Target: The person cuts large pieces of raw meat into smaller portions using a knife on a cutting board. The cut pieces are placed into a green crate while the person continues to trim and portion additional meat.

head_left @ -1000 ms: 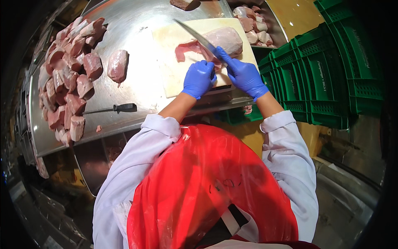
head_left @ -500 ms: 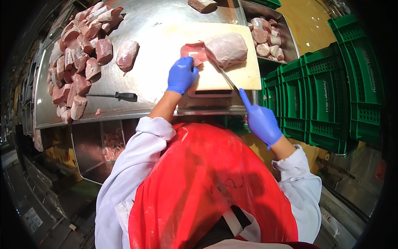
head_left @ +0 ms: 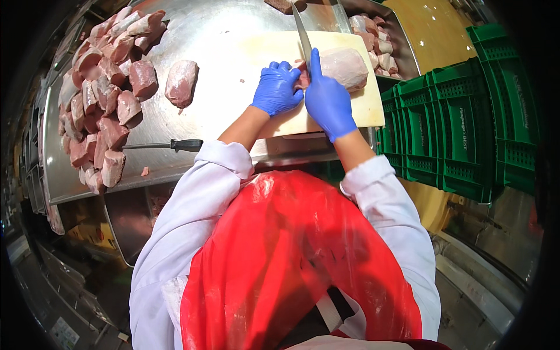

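A pale, fat-covered piece of meat (head_left: 345, 67) lies on the white cutting board (head_left: 368, 112). My left hand (head_left: 278, 88), in a blue glove, has its fingers curled over the reddish left end of the meat. In a matching glove, my right hand (head_left: 328, 105) grips a knife, its index finger stretched along the knife. The handle is hidden in the fist. The long knife blade (head_left: 303, 34) points away from me, across the left part of the meat. Where its edge meets the meat is hidden by my hands.
A heap of meat chunks (head_left: 108, 93) covers the steel table's left side, with one separate chunk (head_left: 181, 83) beside it. A black-handled tool (head_left: 186, 145) with a thin metal shaft lies near the front edge. Green crates (head_left: 455, 125) and a steel bin (head_left: 403, 36) of meat stand right.
My right hand has moved up and left, swinging the knife from angled to nearly straight ahead. My left hand has shifted right onto the meat's end. The whole view has moved slightly.
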The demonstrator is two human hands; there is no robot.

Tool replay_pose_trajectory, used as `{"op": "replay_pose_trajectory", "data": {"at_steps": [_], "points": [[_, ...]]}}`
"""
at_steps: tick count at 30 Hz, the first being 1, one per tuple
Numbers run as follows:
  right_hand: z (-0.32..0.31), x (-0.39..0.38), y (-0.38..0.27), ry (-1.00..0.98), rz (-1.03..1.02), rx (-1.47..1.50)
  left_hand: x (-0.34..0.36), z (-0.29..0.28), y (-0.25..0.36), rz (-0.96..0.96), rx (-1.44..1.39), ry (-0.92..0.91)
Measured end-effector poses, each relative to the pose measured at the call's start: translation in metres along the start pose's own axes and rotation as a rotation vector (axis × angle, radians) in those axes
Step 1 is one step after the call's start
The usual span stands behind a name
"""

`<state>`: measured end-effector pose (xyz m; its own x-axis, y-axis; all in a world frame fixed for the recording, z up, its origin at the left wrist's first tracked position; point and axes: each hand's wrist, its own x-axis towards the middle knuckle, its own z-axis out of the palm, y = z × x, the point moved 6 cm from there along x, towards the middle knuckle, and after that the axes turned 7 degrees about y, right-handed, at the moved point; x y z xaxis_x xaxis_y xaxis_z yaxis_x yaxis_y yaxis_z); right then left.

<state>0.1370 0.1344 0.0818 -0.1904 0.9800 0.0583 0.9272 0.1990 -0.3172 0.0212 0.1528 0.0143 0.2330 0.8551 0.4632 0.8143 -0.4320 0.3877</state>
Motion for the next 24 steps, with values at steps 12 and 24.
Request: {"op": "replay_pose_trajectory", "data": {"at_steps": [12,24], "points": [[0.037,-0.021,-0.017,-0.102,0.155,-0.231,-0.003,0.003,-0.007,0.01,0.03,0.012],[-0.047,-0.215,0.071,-0.211,0.044,-0.057,-0.031,-0.104,-0.101,-0.377,-0.869,0.255]]}}
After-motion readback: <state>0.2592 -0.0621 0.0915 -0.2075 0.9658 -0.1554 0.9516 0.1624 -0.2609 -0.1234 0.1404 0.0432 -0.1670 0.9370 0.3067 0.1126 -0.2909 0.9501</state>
